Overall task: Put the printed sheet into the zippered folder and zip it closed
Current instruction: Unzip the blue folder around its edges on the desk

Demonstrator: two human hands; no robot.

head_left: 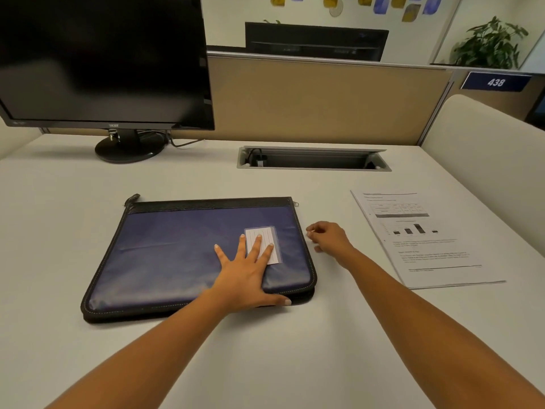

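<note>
left hand (246, 273) flat, fingers spread, pressing blue fabric zippered folder (177, 261) at centre | right hand (328, 239) loosely curled, empty, at folder's 3 o'clock edge | printed white sheet (424, 240) further toward 3 o'clock on white desk (295, 364) | black monitor (103, 60) at 11 o'clock

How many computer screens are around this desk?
2. One monitor stands on the desk at far left; the second monitor shows its back beyond the partition. Others may be hidden.

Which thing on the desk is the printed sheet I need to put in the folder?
Start at the dark monitor at the desk's far left, then go right past the blue zippered folder. The printed sheet lies flat beyond the right hand, the only white page, with a small bar chart.
</note>
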